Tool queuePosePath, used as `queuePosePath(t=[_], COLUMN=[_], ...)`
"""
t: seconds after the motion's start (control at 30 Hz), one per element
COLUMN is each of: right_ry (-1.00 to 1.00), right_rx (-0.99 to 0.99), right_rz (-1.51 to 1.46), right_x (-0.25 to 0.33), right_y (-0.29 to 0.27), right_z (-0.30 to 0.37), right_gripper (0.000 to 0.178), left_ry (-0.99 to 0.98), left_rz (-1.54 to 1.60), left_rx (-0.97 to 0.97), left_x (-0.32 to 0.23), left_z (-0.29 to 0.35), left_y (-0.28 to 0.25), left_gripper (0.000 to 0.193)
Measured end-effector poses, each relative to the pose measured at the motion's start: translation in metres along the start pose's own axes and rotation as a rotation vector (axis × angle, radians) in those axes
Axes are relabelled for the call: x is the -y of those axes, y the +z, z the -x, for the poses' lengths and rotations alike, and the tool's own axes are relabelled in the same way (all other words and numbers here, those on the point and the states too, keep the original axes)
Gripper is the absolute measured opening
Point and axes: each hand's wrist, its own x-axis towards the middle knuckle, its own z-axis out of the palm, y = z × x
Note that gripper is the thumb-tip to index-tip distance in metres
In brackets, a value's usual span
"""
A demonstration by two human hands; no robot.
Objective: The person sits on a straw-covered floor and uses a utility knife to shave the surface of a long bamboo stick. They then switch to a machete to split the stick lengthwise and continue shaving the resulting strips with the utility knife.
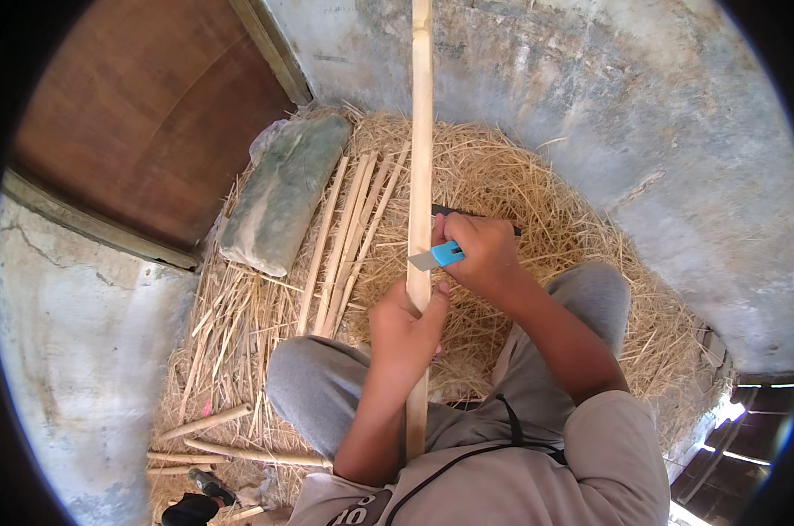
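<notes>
A long, pale wooden strip point(421, 114) stands lengthwise in front of me, from my lap up to the top of the view. My left hand point(401, 329) is wrapped round its lower part, thumb to the right. Just above that, my right hand point(487, 252) is closed on a blue utility knife point(448, 253). Its bare blade lies across the strip, pointing left. A dark, narrow bar point(458, 211) shows behind my right hand; whether my fingers touch it, I cannot tell.
Several thin wooden strips point(349, 232) lie on the straw point(493, 167) to the left. Beside them rests a plastic-wrapped, greenish block point(287, 193). Round sticks point(209, 422) lie at the lower left. A stained wall point(607, 96) rises beyond, and a brown door panel point(152, 114) stands far left.
</notes>
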Motion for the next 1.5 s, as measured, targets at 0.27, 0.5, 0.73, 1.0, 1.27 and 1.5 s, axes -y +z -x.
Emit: queuePosePath(t=[0.27,0.5,0.73,1.0,1.27,1.5], right_ry=[0.130,0.378,0.170,0.133,0.068,0.731], right_rx=[-0.063,-0.049,-0.087,-0.138,-0.238,-0.319], right_rz=[0.106,0.194,0.109,0.165,0.196,0.343], right_x=[-0.019,-0.033,-0.037,-0.026,-0.019,-0.063], right_y=[0.010,-0.001,0.009,0.003,-0.004,-0.036], right_z=[-0.006,-0.028,-0.023,-0.033,-0.044,-0.074], right_gripper=[0.013,0.012,0.014,0.014,0.016,0.020], left_ry=[0.210,0.154,0.146,0.186,0.168,0.365], left_rz=[-0.153,-0.142,-0.154,-0.135,-0.013,-0.234], left_rx=[-0.082,-0.040,-0.077,-0.086,-0.007,0.031], left_x=[0.031,0.023,0.018,0.023,0.017,0.050], left_z=[-0.007,0.004,0.006,0.011,0.022,0.033], left_y=[0.006,0.016,0.006,0.003,0.005,0.040], left_gripper=[0.018,0.018,0.019,0.016,0.014,0.010])
